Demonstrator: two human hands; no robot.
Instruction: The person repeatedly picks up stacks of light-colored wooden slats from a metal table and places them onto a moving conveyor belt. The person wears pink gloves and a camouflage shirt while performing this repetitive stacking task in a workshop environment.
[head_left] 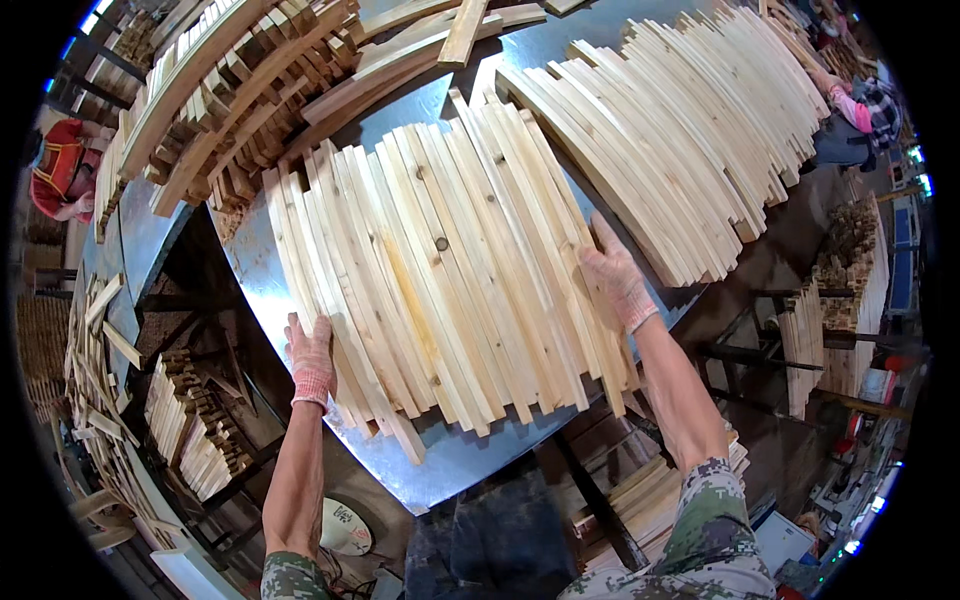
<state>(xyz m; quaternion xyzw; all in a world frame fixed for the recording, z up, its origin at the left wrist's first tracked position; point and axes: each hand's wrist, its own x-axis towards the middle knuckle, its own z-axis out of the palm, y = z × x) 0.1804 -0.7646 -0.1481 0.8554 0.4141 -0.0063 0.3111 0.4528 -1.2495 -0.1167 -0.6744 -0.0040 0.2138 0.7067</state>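
Note:
A broad row of pale wooden strips (440, 270) lies side by side on a metal table (425, 462), their near ends uneven. Dark knots mark some of them, and one has a yellowish streak. My left hand (311, 358), in a light glove with a pink cuff, rests against the row's left side near its front end, fingers stretched and apart. On the opposite side, my right hand (617, 276), gloved alike, lies against the outermost strip, thumb apart from the fingers. Neither hand closes round a strip. The undersides of both hands are hidden.
A second wide row of strips (670, 150) lies close by on the right. Stacked timber (230, 90) rises at the far left. Other people (70, 170) stand at the left and right edges. Loose offcuts (100, 330) and stacked strips (195, 425) sit lower left.

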